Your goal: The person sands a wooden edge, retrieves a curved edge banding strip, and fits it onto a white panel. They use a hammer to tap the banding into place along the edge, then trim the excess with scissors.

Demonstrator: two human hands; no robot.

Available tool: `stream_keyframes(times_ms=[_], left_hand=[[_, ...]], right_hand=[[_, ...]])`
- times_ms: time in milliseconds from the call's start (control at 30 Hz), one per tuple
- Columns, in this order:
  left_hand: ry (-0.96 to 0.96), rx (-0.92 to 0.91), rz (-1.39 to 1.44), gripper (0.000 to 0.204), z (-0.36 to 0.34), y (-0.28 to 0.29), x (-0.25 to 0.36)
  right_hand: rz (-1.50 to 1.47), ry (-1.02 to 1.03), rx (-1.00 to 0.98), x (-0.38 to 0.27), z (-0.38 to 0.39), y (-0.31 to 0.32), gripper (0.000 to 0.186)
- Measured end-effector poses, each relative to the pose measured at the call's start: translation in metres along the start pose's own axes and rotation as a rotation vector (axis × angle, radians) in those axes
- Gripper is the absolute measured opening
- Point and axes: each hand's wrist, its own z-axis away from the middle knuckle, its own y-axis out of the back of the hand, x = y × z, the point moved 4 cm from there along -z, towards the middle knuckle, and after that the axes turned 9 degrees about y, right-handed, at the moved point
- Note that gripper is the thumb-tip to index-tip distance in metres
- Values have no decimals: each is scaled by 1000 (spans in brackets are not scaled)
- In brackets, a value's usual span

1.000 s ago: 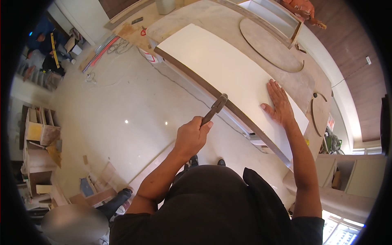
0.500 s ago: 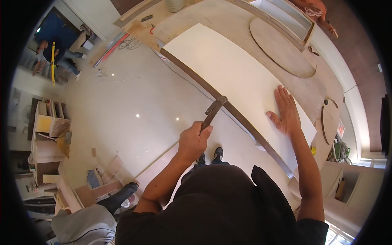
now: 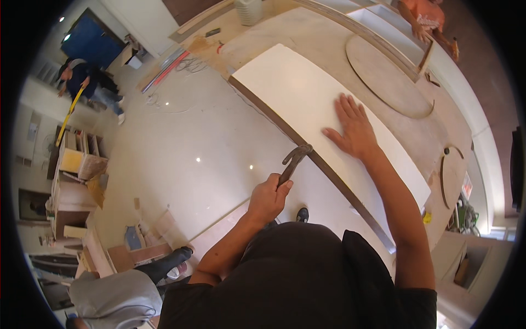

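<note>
A claw hammer (image 3: pixel 296 158) is gripped by its handle in my left hand (image 3: pixel 267 199), its head against or very close to the near edge of a white panel (image 3: pixel 298 77). That long edge carries a dark brown edge strip (image 3: pixel 333 180). My right hand (image 3: pixel 355 129) lies flat on the panel's white face with the fingers stretched out, beyond the hammer. The panel lies along the near side of a dusty worktable (image 3: pixel 323 38).
A curved strip (image 3: pixel 364 90) and a shorter one (image 3: pixel 442 178) lie on the table, with a white cabinet frame (image 3: pixel 383 27) behind. People are nearby: one with a yellow level (image 3: pixel 71 112), one in orange (image 3: pixel 427 16), one in grey (image 3: pixel 115 293). Pipes (image 3: pixel 167 68) lie on the floor.
My right hand has slid left and farther out along the panel. The hammer stays near the same spot on the edge. The person at the far left has tilted the level, and the view has shifted slightly.
</note>
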Motion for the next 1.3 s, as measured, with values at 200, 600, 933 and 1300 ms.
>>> stream_keyframes(times_ms=[200, 600, 933, 1300], left_hand=[[-32, -30, 33, 33, -3, 15, 2], [-180, -85, -4, 28, -27, 37, -6], [-121, -211, -192, 32, -43, 46, -7], [-152, -54, -63, 35, -61, 68, -19]], right_hand=[[34, -95, -19, -14, -19, -2, 99], [51, -119, -42, -15, -16, -2, 95], [36, -121, -49, -14, -17, -1, 96], [17, -109, -46, -16, -18, 0, 95]])
